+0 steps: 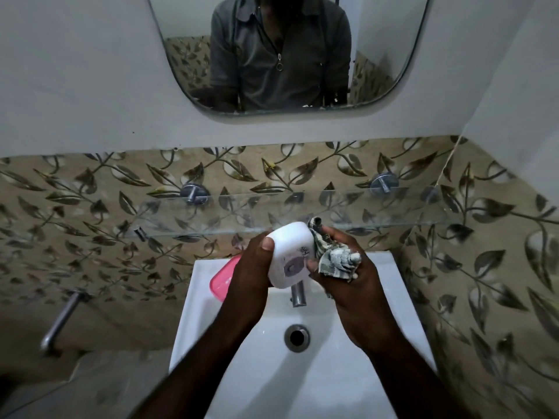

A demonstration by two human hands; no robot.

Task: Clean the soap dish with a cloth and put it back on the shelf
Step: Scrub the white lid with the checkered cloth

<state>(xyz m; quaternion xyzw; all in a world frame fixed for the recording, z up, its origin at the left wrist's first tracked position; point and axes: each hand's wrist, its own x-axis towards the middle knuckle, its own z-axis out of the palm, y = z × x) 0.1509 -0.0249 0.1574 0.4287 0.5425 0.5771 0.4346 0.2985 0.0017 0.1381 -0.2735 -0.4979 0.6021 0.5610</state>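
The left hand (251, 267) has its grip closed round the white soap dish (290, 255), thumb over the upper left corner and the other fingers hidden behind it. This holds it in the air above the white sink (381, 300), clear of the glass shelf (348, 210) that runs along the tiled wall at the dish's 12 o'clock. A round grey mark shows on the face of the dish turned to the camera. At its 3 o'clock the right hand (357, 285) has its grip curled round a bunched patterned cloth (335, 261), which touches the dish's right edge. The tap (298, 294) sticks out at the dish's 6 o'clock, with the drain (297, 337) further along that line. A pink lid (222, 281) lies on the sink's rim at the dish's 8 o'clock, partly behind the left wrist.
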